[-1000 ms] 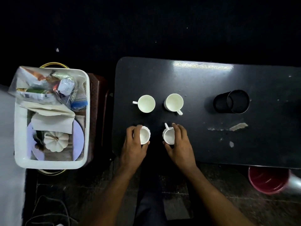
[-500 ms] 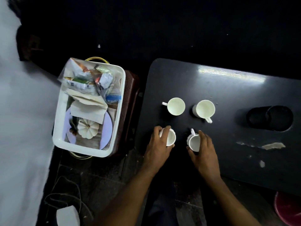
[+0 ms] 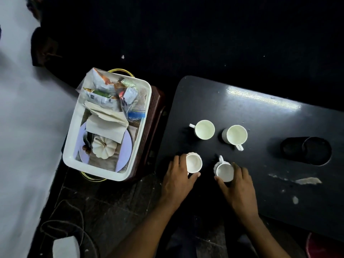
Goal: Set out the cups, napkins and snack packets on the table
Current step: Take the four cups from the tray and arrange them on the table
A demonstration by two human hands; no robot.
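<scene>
While the left hand [image 3: 176, 179] curls its fingers [image 3: 181, 159] round one small white ceramic cup [image 3: 194, 162] and the right hand [image 3: 240, 189] grips its twin [image 3: 224, 171], both cups stand near the front edge of the black desk [image 3: 260, 112]. Each should be released upright and square with the two far white cups [image 3: 204, 129]. White paper napkins [image 3: 106, 129] and foil snack packets [image 3: 102, 92] lie in the white plastic tray [image 3: 104, 170] alongside.

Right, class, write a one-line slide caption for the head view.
Left hand and right hand grip cups on the table; napkins and snack packets wait in the tray.
</scene>
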